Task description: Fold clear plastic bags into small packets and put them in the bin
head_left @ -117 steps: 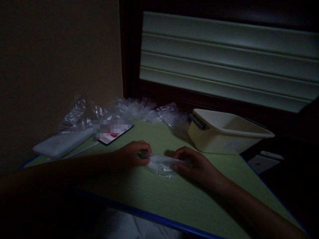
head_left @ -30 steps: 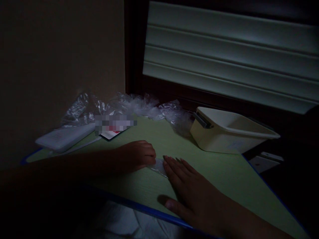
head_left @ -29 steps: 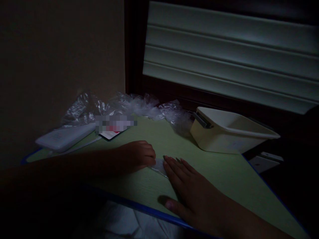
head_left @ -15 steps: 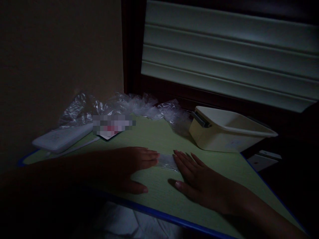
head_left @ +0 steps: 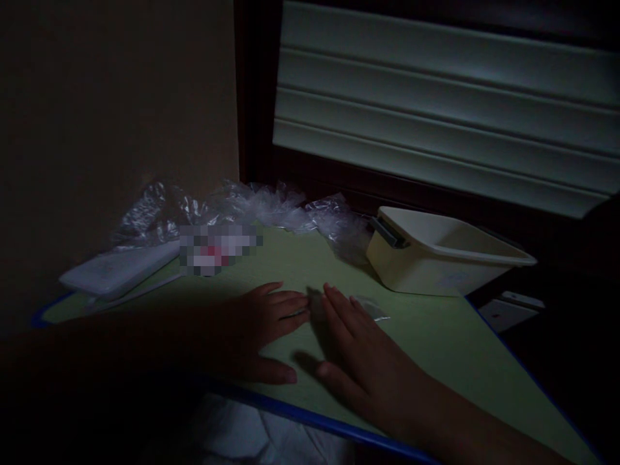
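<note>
You have two hands over one table (head_left: 300, 258), and one small clear bag (head_left: 376, 309). The bag lies just beyond your right hand (head_left: 363, 358), partly hidden by its fingers; you cannot tell from here whether they touch it. Your right hand is palm down, fingers close together, thumb apart. Your left hand (head_left: 264, 326) is palm down with its fingers spread; it is farther from the bag, with your right hand between.

Beyond your left hand are one white case (head_left: 121, 268), one strap (head_left: 140, 292) and one blurred-out item (head_left: 217, 248). Ahead of both hands runs crumpled film (head_left: 271, 206), its pieces too tangled to count. Beyond your right hand, past the bag, stands one cream tub (head_left: 426, 268) with its open side up.
</note>
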`<move>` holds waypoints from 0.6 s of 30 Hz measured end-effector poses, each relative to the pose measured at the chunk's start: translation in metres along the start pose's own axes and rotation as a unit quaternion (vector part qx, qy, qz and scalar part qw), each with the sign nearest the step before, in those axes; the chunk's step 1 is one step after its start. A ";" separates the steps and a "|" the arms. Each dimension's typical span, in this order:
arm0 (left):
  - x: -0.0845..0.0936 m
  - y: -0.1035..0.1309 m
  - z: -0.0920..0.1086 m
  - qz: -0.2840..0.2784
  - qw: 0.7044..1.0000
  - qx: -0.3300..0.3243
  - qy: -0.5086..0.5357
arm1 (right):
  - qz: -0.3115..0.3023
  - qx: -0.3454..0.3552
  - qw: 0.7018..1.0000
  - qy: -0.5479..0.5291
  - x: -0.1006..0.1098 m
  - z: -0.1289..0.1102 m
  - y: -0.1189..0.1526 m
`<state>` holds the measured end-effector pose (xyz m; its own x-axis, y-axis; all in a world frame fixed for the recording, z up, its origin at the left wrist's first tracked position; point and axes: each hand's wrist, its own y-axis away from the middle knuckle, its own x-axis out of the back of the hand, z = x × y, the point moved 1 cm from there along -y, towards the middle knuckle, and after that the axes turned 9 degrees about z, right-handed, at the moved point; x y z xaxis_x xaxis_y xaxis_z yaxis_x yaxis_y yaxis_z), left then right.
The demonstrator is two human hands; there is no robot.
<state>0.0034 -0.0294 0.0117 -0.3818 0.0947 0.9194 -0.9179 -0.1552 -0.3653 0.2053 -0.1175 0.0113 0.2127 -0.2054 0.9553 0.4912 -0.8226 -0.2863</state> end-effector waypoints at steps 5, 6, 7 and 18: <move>0.000 -0.005 0.004 0.022 0.999 -0.034 -0.034 | -0.047 -0.015 0.998 -0.047 -0.007 -0.005 -0.002; 0.000 -0.005 0.005 0.018 0.998 -0.035 -0.042 | -0.056 -0.028 0.997 -0.053 -0.008 -0.004 -0.003; 0.001 -0.005 0.005 0.015 0.998 -0.035 -0.051 | -0.062 -0.040 0.996 -0.058 -0.008 -0.002 -0.004; -0.004 -0.004 0.004 0.029 0.996 -0.047 -0.074 | -0.049 -0.043 0.996 -0.061 -0.012 -0.002 -0.007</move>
<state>0.0092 -0.0332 0.0101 -0.4215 -0.0588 0.9049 -0.9031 -0.0634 -0.4248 0.1976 -0.1102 0.0018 0.2706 -0.0606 0.9608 0.4423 -0.8786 -0.1800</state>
